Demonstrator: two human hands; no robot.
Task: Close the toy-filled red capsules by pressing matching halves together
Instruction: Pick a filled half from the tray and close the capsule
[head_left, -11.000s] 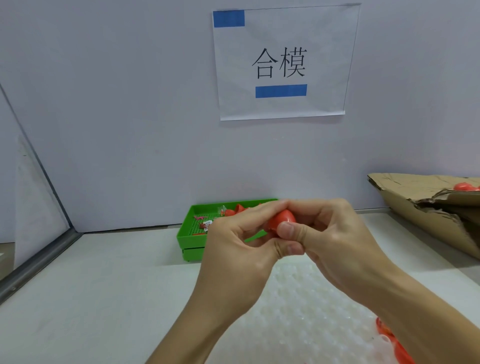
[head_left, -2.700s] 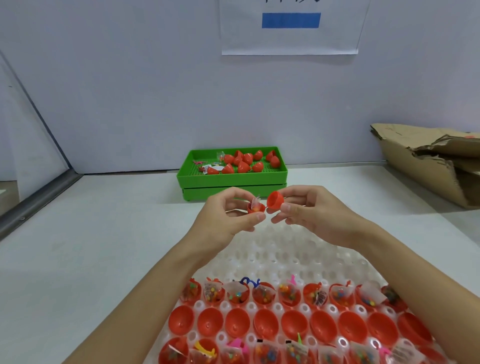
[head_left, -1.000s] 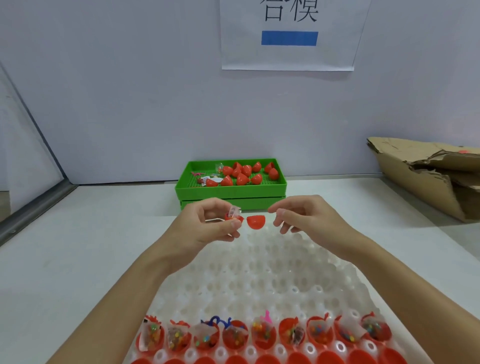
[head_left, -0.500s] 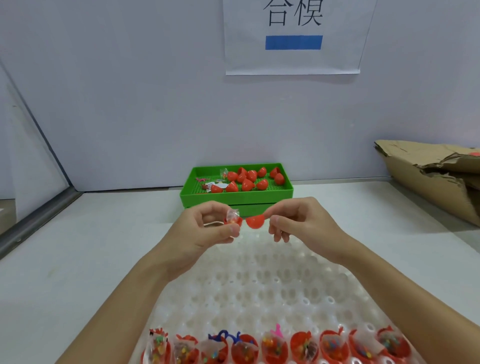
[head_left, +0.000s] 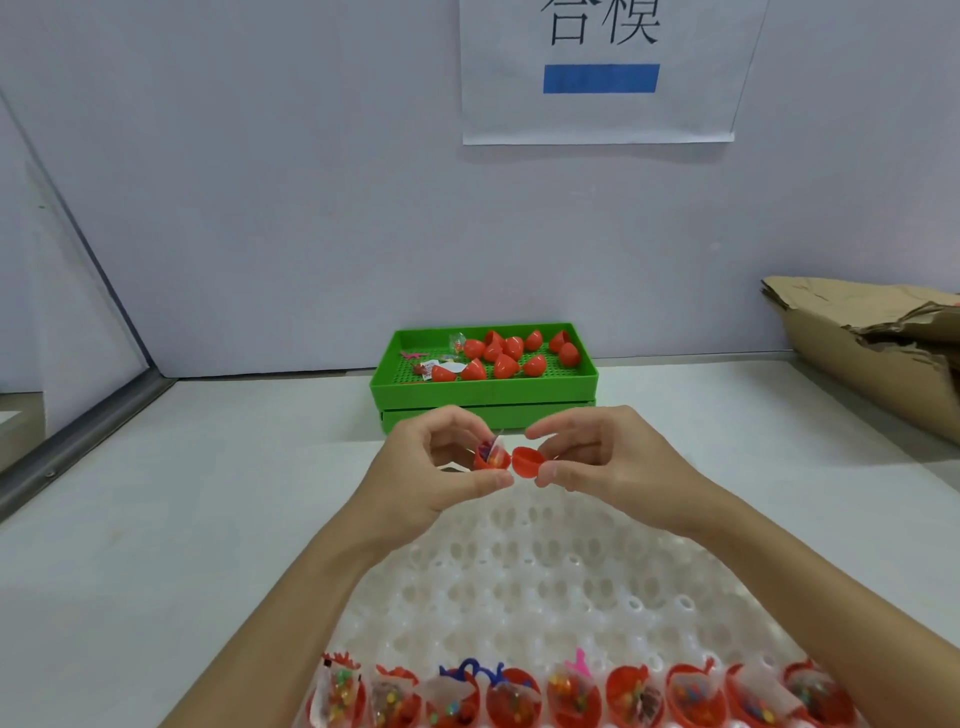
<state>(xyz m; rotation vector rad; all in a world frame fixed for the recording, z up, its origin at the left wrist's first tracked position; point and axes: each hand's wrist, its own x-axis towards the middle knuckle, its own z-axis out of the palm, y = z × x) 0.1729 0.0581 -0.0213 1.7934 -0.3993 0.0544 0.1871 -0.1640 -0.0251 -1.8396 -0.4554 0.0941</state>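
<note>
Compared with half a second ago, your two hands have come closer together: the filled half and the empty half now touch at their rims, side by side, where a small gap showed a second ago. They are not yet turned mouth to mouth, so the press has not begun. Judgement: you are in the aligning step; the halves need rotating to face each other before squeezing.

Your left hand pinches the filled half between thumb and curled fingers. A clear toy packet sticks up out of it past the rim; it may get caught in the seam unless tucked down.

Your right hand pinches the empty half at its edge, thumb below, forefinger above, the other fingers loosely curled.

Both halves are held in the air over the far end of the white dimpled tray, in front of the green bin of finished capsules.

Hard to make out:
- Back fingers of both hands, hidden behind the halves.
- Row of filled halves at the near edge, cut off by the frame bottom; the count cannot be told.
- Torn cardboard box, cut off at right; contents not visible.
- Wall sign, top cut off.
</note>
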